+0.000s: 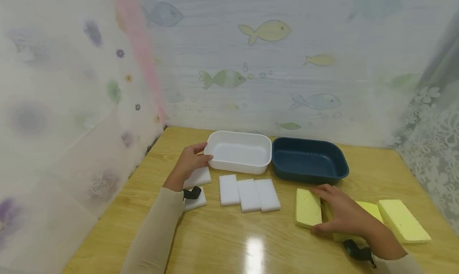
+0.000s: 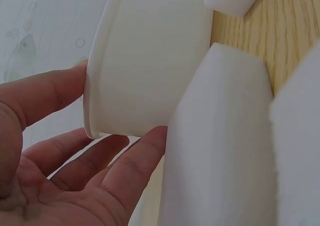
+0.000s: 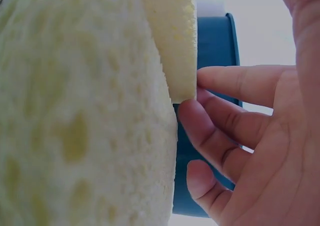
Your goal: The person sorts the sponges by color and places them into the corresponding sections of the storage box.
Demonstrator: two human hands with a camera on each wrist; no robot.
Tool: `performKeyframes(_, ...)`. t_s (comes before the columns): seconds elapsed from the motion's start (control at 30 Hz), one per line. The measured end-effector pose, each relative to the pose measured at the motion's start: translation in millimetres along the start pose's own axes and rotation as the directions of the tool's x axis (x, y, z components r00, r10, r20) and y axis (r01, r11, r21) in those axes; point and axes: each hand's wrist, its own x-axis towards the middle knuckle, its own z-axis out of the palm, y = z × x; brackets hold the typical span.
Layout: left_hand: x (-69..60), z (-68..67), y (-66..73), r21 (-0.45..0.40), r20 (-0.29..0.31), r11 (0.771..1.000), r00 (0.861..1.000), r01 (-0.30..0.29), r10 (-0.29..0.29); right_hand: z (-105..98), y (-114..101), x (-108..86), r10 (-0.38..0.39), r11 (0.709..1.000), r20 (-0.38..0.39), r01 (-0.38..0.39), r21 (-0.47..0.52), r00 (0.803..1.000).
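Observation:
A white rectangular basin stands at the back middle of the table. My left hand grips its left end, with thumb and fingers spread across that end; in the left wrist view the fingertips meet its wall. My right hand arches over the yellow sponges and holds the leftmost yellow sponge by its right side, fingers at the far end and thumb at the near end. In the right wrist view, fingertips touch the edge of that sponge; the thumb is hidden there.
A dark blue basin stands beside the white one on its right. Several white foam blocks lie in front of the white basin, others under my left wrist. More yellow sponges lie at the right. A patterned curtain hangs behind the table.

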Motion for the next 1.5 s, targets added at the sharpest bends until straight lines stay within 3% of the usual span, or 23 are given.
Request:
performKeyframes(0.33, 0.3, -4.4, 3.2, 0.031, 0.008, 1.000, 1.000, 0.003, -0.003, 1.0, -1.4, 4.2, 0.002, 1.000, -0.024, -0.002, -0.005, 1.000)
performKeyframes(0.7, 10.8, 3.3, 6.4, 0.056, 0.050, 0.998, 0.999, -0.018, 0.015, -12.8, -11.9, 12.2, -0.038, 0.998, -0.053, 0.040, 0.038, 0.998)
performKeyframes(0.97, 12.0, 3.8, 7.8, 0.172, 0.031, 0.985, 0.999, 0.017, -0.023, -23.0, -23.4, 34.0, -0.149, 0.989, -0.117, 0.146, -0.029, 0.982)
performKeyframes(1.23, 10.9, 3.5, 12.0, 0.249, 0.046, 0.968, 0.999, -0.033, 0.022, -34.7, -25.6, 62.8, -0.156, 0.988, -0.125, 0.157, -0.005, 0.980)
performKeyframes(1.5, 8.8, 5.5, 12.7, 0.329, 0.073, 0.943, 0.997, -0.048, 0.025, -46.9, -31.5, 94.0, -0.126, 0.992, -0.100, 0.125, -0.011, 0.987)
